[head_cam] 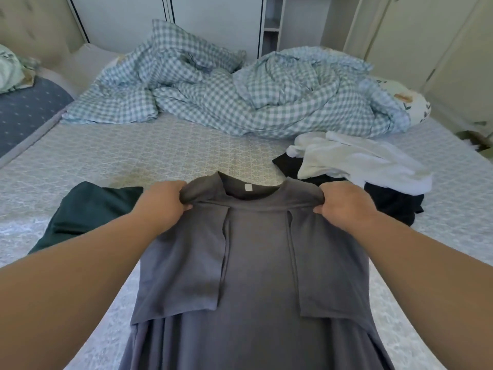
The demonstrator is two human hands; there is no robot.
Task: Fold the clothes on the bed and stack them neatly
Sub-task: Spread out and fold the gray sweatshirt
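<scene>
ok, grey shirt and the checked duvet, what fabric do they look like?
Grey shirt: soft matte knit, likely cotton jersey; it drapes limp where both hands pinch the shoulders. Checked duvet: thin woven fabric, probably cotton, with crisp crumpled folds. Neither is certain.

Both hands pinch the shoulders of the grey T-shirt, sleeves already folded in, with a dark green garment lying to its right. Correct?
Not quite. The head view shows the dark green garment lying left of the grey T-shirt, not right. The left hand and right hand do pinch its shoulders, sleeves folded in.

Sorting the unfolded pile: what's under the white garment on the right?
A black garment shows beneath the white garment, sticking out on both sides; anything else underneath is covered.
</scene>
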